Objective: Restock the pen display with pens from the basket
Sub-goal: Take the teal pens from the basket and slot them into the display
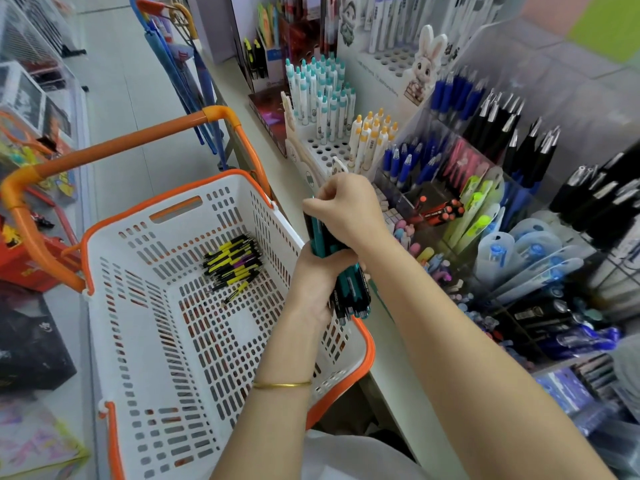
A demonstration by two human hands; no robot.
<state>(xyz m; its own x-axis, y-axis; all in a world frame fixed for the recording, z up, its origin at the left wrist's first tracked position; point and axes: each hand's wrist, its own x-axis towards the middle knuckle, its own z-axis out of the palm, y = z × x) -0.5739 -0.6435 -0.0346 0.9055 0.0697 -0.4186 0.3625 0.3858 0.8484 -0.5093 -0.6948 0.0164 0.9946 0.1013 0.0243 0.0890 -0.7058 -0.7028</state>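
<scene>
My left hand (pixel 317 275) grips a bundle of teal and black pens (pixel 353 292) above the right rim of the white basket (pixel 138 341). My right hand (pixel 346 209) curls over the top ends of the same bundle. Inside the basket lies a small pile of yellow and black pens (pixel 235 261). The pen display (pixel 485 161) stands to the right on the shelf: clear boxes with blue pens and black pens, and a white holed stand with teal-capped pens (pixel 322 95) and yellow-capped pens (pixel 372 133).
The basket has orange trim and an orange handle (pixel 114 143). The white shelf edge (pixel 391 358) runs beside it. Highlighters, erasers and packaged pens fill the near display boxes. Boxes and toys line the left aisle side, and umbrellas (pixel 180 74) hang behind the basket.
</scene>
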